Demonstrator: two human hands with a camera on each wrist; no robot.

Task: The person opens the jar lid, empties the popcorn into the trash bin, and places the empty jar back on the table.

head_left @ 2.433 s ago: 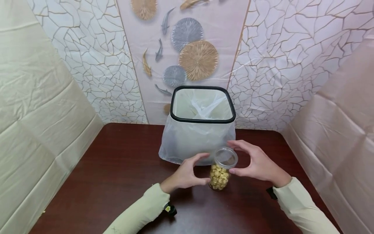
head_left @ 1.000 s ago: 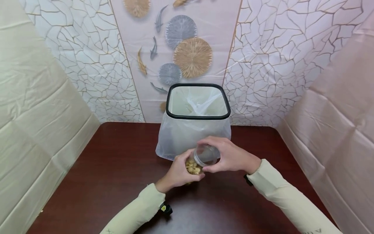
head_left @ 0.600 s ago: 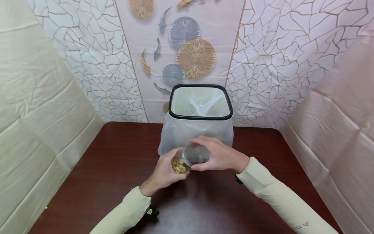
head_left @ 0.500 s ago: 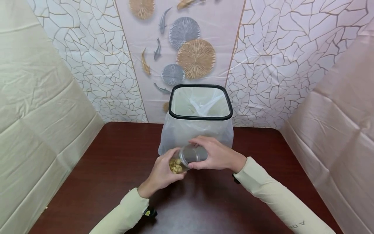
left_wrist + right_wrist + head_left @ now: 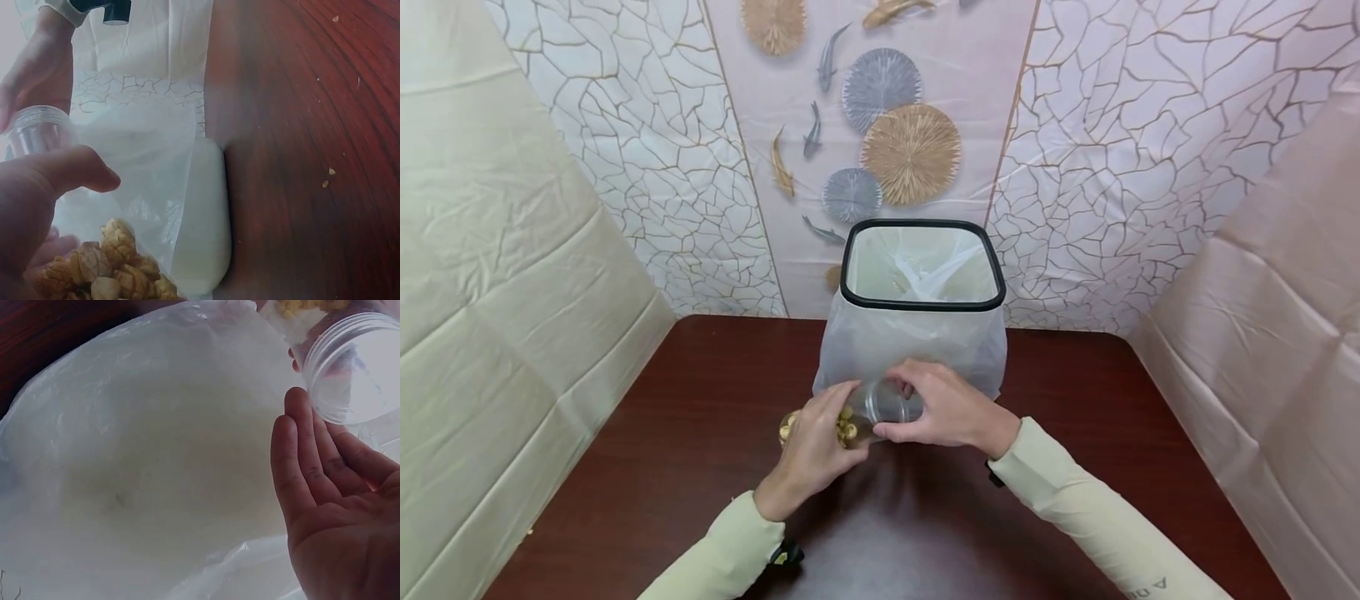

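Observation:
My left hand (image 5: 812, 442) grips a clear plastic jar (image 5: 859, 408) from above, fingers and thumb on opposite sides of its body. The jar lies tipped on its side, its mouth end pointing right. Yellow popcorn (image 5: 846, 428) shows inside, and in the left wrist view popcorn (image 5: 119, 269) fills the lower part. My right hand (image 5: 951, 406) holds the clear screw lid (image 5: 891, 402) end between thumb and fingers. In the right wrist view the ridged lid (image 5: 350, 369) sits against those fingertips. The left hand hides the jar's middle.
Just behind the hands stands a pale bin (image 5: 917, 333) with a black rim (image 5: 925, 306), lined with a translucent bag. Small crumbs (image 5: 331, 171) lie on the dark red wooden table (image 5: 715, 400). Fabric-covered walls (image 5: 1262, 333) border the table on both sides and behind.
Both hands have closed round the jar, lifted it and carried it left. It has gone from upright to lying nearly sideways, and the popcorn inside has shifted toward its base.

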